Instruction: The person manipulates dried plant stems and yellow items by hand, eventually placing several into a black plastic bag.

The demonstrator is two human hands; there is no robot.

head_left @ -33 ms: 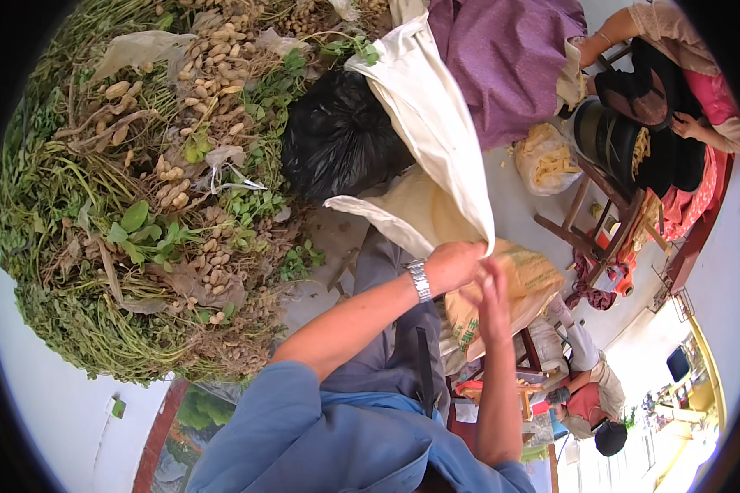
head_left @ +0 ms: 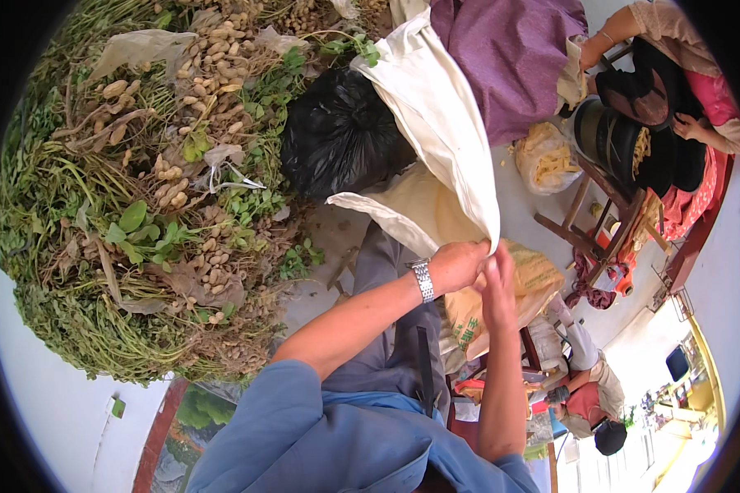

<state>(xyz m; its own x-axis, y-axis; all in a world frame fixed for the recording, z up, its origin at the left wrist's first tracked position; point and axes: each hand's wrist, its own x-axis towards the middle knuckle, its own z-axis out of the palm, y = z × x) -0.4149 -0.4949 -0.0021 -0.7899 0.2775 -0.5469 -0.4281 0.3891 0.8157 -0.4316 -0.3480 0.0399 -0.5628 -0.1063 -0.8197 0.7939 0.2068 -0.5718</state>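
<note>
A long white cloth (head_left: 440,107) with a folded edge stretches from the far middle down to my hands. My left hand (head_left: 456,267), with a metal watch on its wrist, is closed on the cloth's near edge. Right beside it, my right hand (head_left: 499,292) has its fingertips together at the same edge and appears to pinch it; part of its fingers is hidden behind the left hand. Under the cloth lies a pale yellow sack (head_left: 522,279) with green print, partly over my lap. A black plastic bag (head_left: 345,135) touches the cloth's left side.
A big heap of peanut plants (head_left: 99,205) with pods fills the left. Purple cloth (head_left: 501,66) lies far right of centre, near a clear bag (head_left: 545,160) of pale pieces and a wooden stool (head_left: 584,222). Two other people work at the right, one beside a dark bucket (head_left: 600,135).
My right hand has moved up to the cloth's edge, its fingers closing together beside the left hand. The cloth and my left hand have shifted slightly right.
</note>
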